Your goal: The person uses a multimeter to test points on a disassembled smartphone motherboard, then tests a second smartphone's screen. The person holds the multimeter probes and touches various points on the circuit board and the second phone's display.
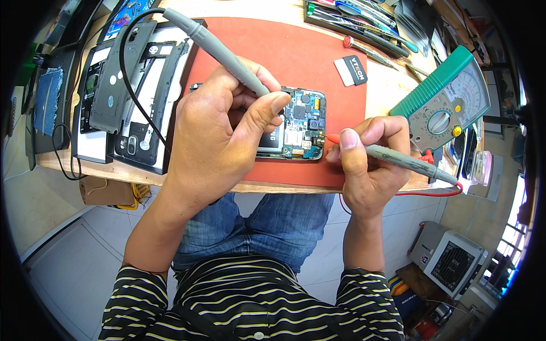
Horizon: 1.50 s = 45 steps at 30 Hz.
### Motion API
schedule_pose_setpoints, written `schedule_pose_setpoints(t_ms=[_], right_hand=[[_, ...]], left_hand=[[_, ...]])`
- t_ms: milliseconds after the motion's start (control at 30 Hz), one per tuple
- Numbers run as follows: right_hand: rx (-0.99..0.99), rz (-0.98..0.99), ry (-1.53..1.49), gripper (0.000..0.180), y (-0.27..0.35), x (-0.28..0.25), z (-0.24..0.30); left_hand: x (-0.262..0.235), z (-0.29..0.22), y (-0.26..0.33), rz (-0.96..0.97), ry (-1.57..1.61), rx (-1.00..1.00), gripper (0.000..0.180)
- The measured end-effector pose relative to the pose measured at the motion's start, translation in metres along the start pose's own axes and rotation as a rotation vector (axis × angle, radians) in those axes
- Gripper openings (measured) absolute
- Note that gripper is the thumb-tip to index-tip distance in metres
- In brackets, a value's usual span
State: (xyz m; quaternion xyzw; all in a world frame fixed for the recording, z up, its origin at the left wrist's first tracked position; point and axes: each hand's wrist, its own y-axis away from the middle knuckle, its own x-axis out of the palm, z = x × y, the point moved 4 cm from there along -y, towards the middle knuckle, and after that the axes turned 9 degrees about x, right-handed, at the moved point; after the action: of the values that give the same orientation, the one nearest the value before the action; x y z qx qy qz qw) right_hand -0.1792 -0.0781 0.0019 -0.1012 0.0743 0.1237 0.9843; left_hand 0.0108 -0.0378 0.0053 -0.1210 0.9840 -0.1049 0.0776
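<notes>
An opened smartphone (297, 122) lies on a red-orange mat (335, 68), its circuit board and dark battery (272, 143) exposed. My left hand (222, 125) is closed around a grey test probe (227, 57) with a black lead; its tip is hidden behind my fingers, over the phone. My right hand (367, 162) pinches a second grey probe (412, 161) with a red lead. The red front end (333, 138) of that probe points at the phone's right edge, by the board's lower right corner; whether the tip touches cannot be made out. A green analog multimeter (443, 108) stands right of the mat.
On the left, an open box (94, 153) holds phone covers and frames (120, 85). A black-and-white card (351, 71) and a red-capped tool (369, 51) lie near the mat's far right. Behind them sits a black tray (352, 25) of pens and tools. The black lead arches over the box.
</notes>
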Motion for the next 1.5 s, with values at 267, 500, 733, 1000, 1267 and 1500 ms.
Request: schedule_pose_setpoints(t_ms=[267, 500, 733, 1000, 1267, 1500], right_hand=[[0.02, -0.011, -0.04, 0.021, 0.0001, 0.0011, -0.0004], [0.023, -0.003, -0.049, 0.021, 0.0004, 0.0011, -0.0001], [0.007, -0.008, -0.041, 0.021, 0.0, 0.0012, 0.0001], [0.02, -0.006, -0.033, 0.021, 0.0001, 0.0009, -0.0006], [0.002, 0.041, 0.059, 0.02, 0.0004, -0.0013, 0.0031], [0.008, 0.046, 0.043, 0.02, 0.0003, -0.0007, 0.0036]], left_hand=[[0.0001, -0.0011, -0.0012, 0.015, -0.02, 0.023, 0.016], [0.0001, -0.002, -0.0008, 0.016, -0.027, 0.011, 0.016], [0.0003, -0.0017, -0.0008, 0.015, -0.016, 0.017, 0.016], [0.0, -0.0015, -0.0005, 0.013, -0.023, 0.006, 0.015], [0.0002, -0.0016, -0.0009, 0.012, -0.026, 0.02, 0.015], [0.0001, -0.0012, -0.0008, 0.016, -0.031, 0.021, 0.015]])
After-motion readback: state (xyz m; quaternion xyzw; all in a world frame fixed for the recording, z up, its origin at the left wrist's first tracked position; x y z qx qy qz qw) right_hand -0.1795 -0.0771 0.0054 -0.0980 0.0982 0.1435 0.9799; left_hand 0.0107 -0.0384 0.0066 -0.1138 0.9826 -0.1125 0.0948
